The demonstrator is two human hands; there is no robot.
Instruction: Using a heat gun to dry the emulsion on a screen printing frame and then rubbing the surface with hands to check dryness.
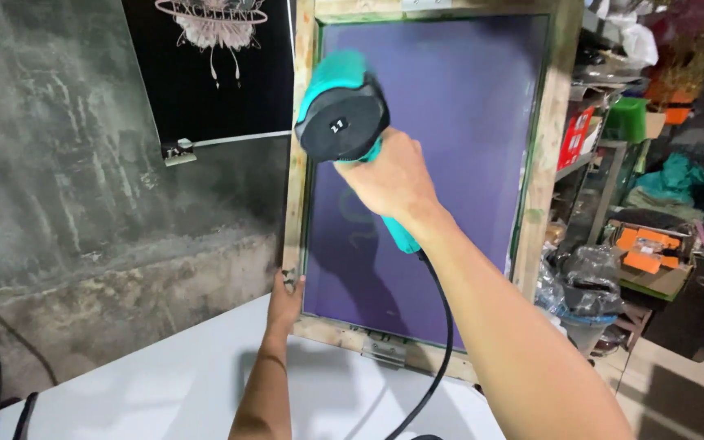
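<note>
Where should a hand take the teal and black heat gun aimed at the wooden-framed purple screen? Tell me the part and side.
Grip the teal and black heat gun by its slim teal handle, coming from below and behind, as the right hand does. The bulky black rear cap is too wide to wrap, and the cord trails from the handle's end. The left hand holds the wooden-framed purple screen.

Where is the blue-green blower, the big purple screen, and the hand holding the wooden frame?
Blue-green blower [342, 110], head view: on its round black back end.
Purple screen [458, 122], head view: on the bare mesh, upper middle.
Left hand [285, 301], head view: on the hand's middle, gripping the frame's lower left edge.
</note>
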